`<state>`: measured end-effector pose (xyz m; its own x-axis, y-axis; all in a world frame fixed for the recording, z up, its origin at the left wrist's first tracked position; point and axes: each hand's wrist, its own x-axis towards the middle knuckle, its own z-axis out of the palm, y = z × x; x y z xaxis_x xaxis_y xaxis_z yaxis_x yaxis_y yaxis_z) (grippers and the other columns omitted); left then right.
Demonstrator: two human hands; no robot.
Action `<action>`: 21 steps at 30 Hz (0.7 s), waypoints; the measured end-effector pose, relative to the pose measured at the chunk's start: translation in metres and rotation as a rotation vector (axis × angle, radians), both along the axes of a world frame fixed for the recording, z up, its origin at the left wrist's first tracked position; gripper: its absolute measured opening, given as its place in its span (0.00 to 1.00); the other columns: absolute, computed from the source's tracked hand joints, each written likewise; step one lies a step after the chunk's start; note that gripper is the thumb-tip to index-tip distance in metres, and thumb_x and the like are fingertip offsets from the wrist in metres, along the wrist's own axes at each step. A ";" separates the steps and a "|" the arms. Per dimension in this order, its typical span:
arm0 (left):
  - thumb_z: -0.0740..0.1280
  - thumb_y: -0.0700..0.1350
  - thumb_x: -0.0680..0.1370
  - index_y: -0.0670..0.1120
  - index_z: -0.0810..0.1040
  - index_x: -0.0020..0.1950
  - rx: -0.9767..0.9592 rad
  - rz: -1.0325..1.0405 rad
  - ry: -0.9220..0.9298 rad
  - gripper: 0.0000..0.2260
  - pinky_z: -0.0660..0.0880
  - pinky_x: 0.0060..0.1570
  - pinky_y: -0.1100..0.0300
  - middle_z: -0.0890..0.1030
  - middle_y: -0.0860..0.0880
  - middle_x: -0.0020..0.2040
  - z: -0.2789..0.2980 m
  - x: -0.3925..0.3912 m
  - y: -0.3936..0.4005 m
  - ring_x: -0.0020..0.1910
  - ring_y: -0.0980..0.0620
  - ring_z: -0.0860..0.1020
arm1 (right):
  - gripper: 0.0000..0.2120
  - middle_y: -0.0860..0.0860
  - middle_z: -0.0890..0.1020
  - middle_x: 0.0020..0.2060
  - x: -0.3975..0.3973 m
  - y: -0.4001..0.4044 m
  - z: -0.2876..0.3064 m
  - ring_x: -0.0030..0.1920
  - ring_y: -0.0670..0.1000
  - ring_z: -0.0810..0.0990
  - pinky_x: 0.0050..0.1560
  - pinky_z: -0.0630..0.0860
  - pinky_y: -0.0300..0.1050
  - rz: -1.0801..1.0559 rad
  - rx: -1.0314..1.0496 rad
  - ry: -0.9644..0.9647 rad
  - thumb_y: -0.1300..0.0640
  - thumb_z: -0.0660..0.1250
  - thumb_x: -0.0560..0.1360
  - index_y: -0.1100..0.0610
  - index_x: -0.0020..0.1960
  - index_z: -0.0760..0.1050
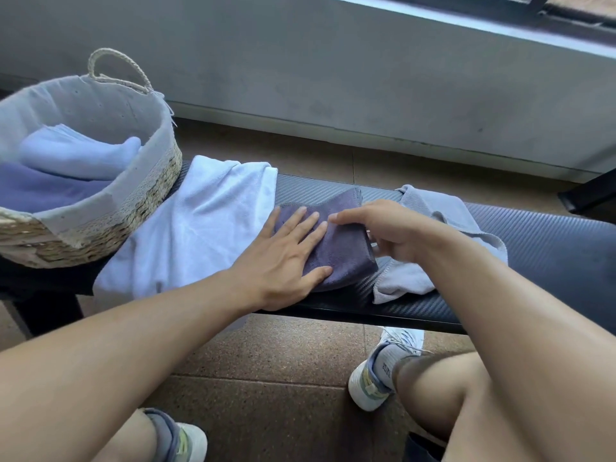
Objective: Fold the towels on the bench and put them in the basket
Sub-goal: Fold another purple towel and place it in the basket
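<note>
1. Folding in progress: the dark grey towel [336, 241] lies on the worktop [533, 248], at the middle of its length, already doubled into a compact pad.
2. Left hand [286, 258] rests flat on the pad's left half, fingers spread, palm down, pressing rather than grasping.
3. Right hand [383, 228] is curled over the pad's right edge, fingertips touching the top layer. Thumb is hidden under the palm, so I cannot tell whether it pinches the edge or only steadies it.
4. Handling, judged: soft terry, light, limp, not fragile. It should hold a crease only while pressed and will slump if lifted by one corner. Best hold is probably both short ends, or one hand under the stack and one on top, so the layers stay together.
5. Orientation: the pad's long axis runs from the near edge of the worktop away towards the wall, tilted slightly right at the far end. The far corner points at the wall; the rounded near end sits close to the worktop's front edge.
6. White towel [200, 225] lies unfolded just left, touching the pad and running under the basket side.
7. Light grey towel [443, 235] lies crumpled just right, partly beneath the right hand.
8. Basket [143, 215] stands at the left end, holding a pale blue towel [76, 155] over a purple towel [43, 188].
</note>
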<state>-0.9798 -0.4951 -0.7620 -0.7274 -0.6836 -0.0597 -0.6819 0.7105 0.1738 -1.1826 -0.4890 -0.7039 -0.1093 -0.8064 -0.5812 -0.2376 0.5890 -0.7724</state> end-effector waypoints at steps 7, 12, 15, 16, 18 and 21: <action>0.56 0.65 0.79 0.48 0.48 0.84 0.142 0.083 0.349 0.38 0.45 0.80 0.52 0.53 0.51 0.83 0.009 -0.001 -0.003 0.82 0.54 0.48 | 0.12 0.57 0.86 0.45 0.003 -0.001 0.014 0.45 0.56 0.85 0.47 0.83 0.48 -0.070 -0.229 -0.159 0.68 0.74 0.72 0.61 0.54 0.79; 0.79 0.58 0.69 0.52 0.55 0.82 0.290 0.262 0.804 0.49 0.57 0.73 0.69 0.64 0.57 0.79 0.055 0.009 -0.018 0.76 0.63 0.61 | 0.17 0.59 0.82 0.46 0.002 0.010 0.049 0.44 0.54 0.82 0.49 0.80 0.49 0.273 -0.397 -0.220 0.73 0.74 0.70 0.57 0.53 0.74; 0.82 0.47 0.67 0.54 0.77 0.61 0.521 0.203 0.801 0.26 0.71 0.49 0.74 0.81 0.67 0.51 0.072 0.018 -0.018 0.50 0.70 0.78 | 0.18 0.57 0.81 0.46 0.004 0.018 0.059 0.46 0.54 0.78 0.48 0.77 0.46 0.455 -0.363 -0.236 0.71 0.75 0.67 0.56 0.50 0.74; 0.81 0.44 0.68 0.53 0.80 0.53 0.584 0.186 0.801 0.17 0.72 0.43 0.72 0.82 0.65 0.43 0.072 0.021 -0.018 0.42 0.67 0.79 | 0.17 0.56 0.80 0.45 0.005 0.020 0.061 0.46 0.54 0.77 0.47 0.76 0.46 0.489 -0.354 -0.210 0.69 0.75 0.66 0.54 0.48 0.74; 0.79 0.40 0.70 0.48 0.84 0.49 0.711 0.181 0.824 0.10 0.76 0.42 0.65 0.85 0.57 0.40 0.070 0.027 -0.016 0.39 0.62 0.80 | 0.17 0.56 0.79 0.45 0.003 0.023 0.063 0.46 0.54 0.77 0.47 0.75 0.49 0.523 -0.343 -0.122 0.65 0.78 0.65 0.52 0.48 0.76; 0.79 0.40 0.70 0.37 0.80 0.57 0.797 0.185 0.899 0.18 0.79 0.50 0.56 0.85 0.41 0.50 0.070 0.034 -0.014 0.46 0.53 0.82 | 0.19 0.61 0.84 0.50 -0.006 0.026 0.061 0.50 0.59 0.83 0.58 0.78 0.62 0.555 -0.253 0.062 0.59 0.82 0.65 0.54 0.53 0.78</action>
<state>-0.9457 -0.5086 -0.6925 -0.6209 -0.7831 -0.0352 -0.1734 0.0934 0.9804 -1.1886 -0.4635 -0.6427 0.3388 -0.8649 -0.3704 -0.5052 0.1648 -0.8471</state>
